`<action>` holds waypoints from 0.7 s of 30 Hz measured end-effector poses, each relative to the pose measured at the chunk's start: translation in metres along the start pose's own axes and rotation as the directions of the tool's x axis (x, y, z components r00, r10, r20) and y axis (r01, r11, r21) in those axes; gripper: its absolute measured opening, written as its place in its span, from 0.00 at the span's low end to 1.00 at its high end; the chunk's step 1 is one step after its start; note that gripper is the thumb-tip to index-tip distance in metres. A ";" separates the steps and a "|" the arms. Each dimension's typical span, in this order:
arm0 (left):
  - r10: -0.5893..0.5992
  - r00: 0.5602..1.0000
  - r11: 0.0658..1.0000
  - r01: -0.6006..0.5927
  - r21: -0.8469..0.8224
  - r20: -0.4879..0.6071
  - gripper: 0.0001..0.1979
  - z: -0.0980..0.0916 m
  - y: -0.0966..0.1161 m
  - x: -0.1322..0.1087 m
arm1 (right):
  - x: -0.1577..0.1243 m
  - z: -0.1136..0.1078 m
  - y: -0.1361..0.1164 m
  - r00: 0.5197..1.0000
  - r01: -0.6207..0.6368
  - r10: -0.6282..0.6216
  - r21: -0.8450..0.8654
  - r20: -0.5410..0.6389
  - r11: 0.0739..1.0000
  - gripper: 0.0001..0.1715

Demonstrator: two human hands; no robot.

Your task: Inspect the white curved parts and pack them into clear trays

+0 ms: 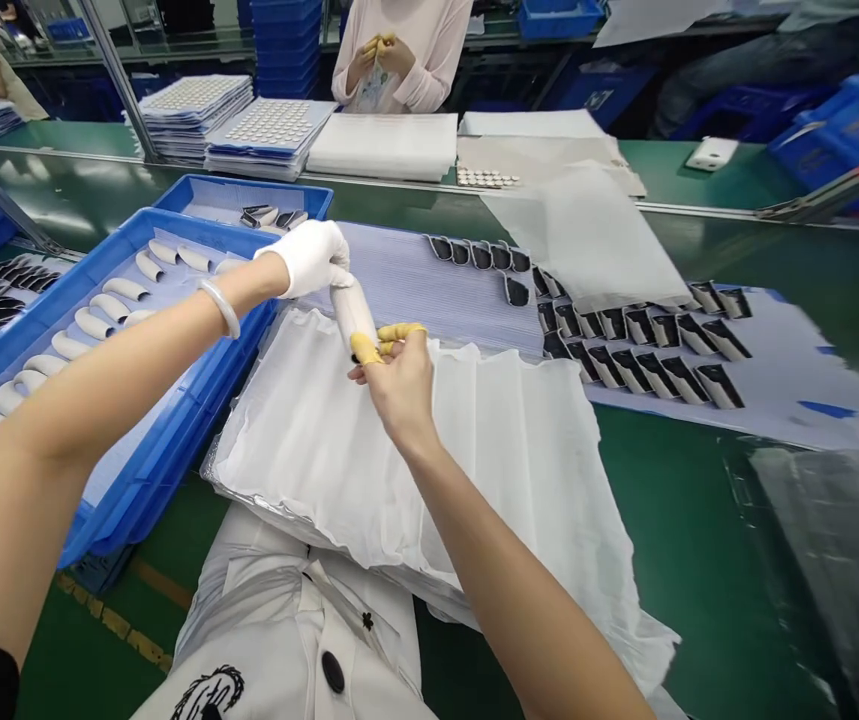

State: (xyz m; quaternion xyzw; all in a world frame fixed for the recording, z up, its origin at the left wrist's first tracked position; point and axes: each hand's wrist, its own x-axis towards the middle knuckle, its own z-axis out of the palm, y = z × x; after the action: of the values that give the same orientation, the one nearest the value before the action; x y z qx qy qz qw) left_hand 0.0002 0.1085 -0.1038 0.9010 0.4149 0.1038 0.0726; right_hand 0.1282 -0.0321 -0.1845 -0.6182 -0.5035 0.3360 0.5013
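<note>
A white curved plastic piece [354, 312] is held up between my two hands, tilted, over a tray covered with a white cloth [504, 430]. My left hand [310, 258], in a white glove, grips its upper end. My right hand [403, 375], with yellow covers on some fingertips, pinches its lower end. To the left, a blue tray [121, 222] holds several similar white curved pieces [91, 323] on a pale liner. Behind the cloth, several dark-faced pieces [481, 256] lie in a row on a pale ribbed sheet [399, 270].
More dark-and-white pieces [654, 370] stand in rows at the right, partly under a translucent sheet [594, 240]. A clear plastic bag [819, 540] lies at the right edge. Across the bench sits a co-worker [406, 60] behind stacked white sheets [384, 145]. A metal post [118, 75] rises at the left.
</note>
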 end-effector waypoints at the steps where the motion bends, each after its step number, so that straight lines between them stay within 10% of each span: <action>1: 0.028 1.000 1.000 -0.029 0.010 0.008 0.11 0.004 -0.010 0.000 | 0.003 0.007 0.004 0.998 0.042 -0.040 -0.039 0.044 0.998 0.18; 7: 0.023 0.999 1.000 -0.024 0.007 0.023 0.09 0.014 -0.072 -0.010 | 0.002 0.041 0.027 0.911 0.359 -0.276 -0.265 0.306 0.895 0.10; 15: -0.066 0.997 0.993 0.062 -0.098 -0.045 0.12 0.018 -0.106 -0.002 | -0.037 0.097 0.042 0.491 0.793 -0.391 -0.212 0.778 0.572 0.09; 21: 0.053 0.994 0.998 -0.054 0.012 0.096 0.10 0.038 -0.103 -0.001 | -0.042 0.093 0.053 0.426 0.850 -0.440 -0.183 0.791 0.494 0.11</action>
State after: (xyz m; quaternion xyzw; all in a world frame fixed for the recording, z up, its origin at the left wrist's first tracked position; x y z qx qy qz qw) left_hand -0.0667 0.1729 -0.1630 0.9163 0.3873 0.0594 0.0832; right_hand 0.0469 -0.0453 -0.2647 -0.3149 -0.9238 0.1279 0.1763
